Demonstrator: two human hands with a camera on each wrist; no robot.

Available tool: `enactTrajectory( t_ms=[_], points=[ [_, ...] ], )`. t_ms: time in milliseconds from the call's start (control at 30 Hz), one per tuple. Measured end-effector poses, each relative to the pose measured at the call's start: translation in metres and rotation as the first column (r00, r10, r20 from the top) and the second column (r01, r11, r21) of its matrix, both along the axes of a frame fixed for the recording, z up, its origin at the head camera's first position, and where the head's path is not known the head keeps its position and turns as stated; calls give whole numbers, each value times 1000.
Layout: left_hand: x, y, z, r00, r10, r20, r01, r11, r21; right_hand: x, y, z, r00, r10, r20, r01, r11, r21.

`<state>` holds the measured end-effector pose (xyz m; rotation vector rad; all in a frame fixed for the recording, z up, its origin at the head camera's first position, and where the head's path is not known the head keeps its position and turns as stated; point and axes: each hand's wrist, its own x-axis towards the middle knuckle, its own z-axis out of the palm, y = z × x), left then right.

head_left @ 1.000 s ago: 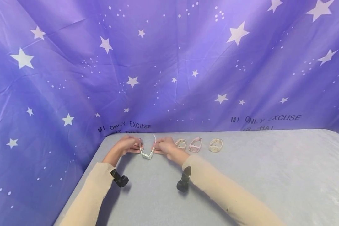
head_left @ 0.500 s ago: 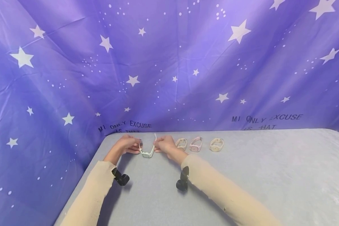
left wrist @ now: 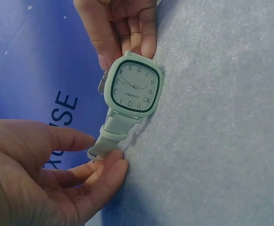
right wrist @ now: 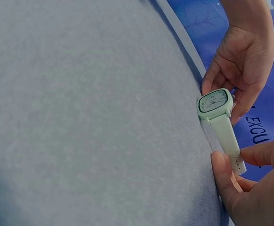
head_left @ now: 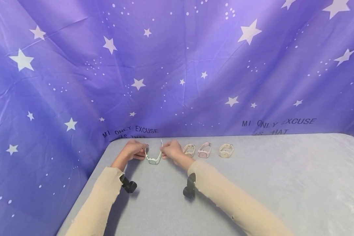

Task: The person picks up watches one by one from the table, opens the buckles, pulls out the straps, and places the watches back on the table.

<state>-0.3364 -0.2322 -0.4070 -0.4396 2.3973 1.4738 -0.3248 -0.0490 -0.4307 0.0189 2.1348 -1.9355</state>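
A pale mint-green wristwatch point(head_left: 153, 161) is held near the back of the table at left, its strap unfastened and both ends raised. Its rounded-square dial point(left wrist: 134, 84) shows upside down in the left wrist view. My left hand point(head_left: 133, 150) pinches the short strap end at the buckle point(left wrist: 96, 154) between thumb and fingers. On the other side my right hand point(head_left: 172, 150) pinches the longer strap end point(right wrist: 236, 160), which has a row of holes. The watch face sits low between the hands, close over the grey tabletop.
To the right of my right hand, a cream watch point(head_left: 189, 150), a pink watch point(head_left: 205, 150) and a beige watch point(head_left: 226, 151) stand in a row with straps looped. A purple star-patterned curtain point(head_left: 177, 65) hangs behind the grey cloth-covered table point(head_left: 253, 183).
My hands have drawn slightly apart, so the two strap ends spread a little wider. The grip on the watch stays the same, and the other watches have not moved.
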Motion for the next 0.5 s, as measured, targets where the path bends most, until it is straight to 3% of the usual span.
enactTrajectory(
  t_ms=[500],
  points=[
    [1,2,1,1000,8,-9,-8,1000,-20,1,0,2,1000,-7,-12,7,1000,24]
  ],
)
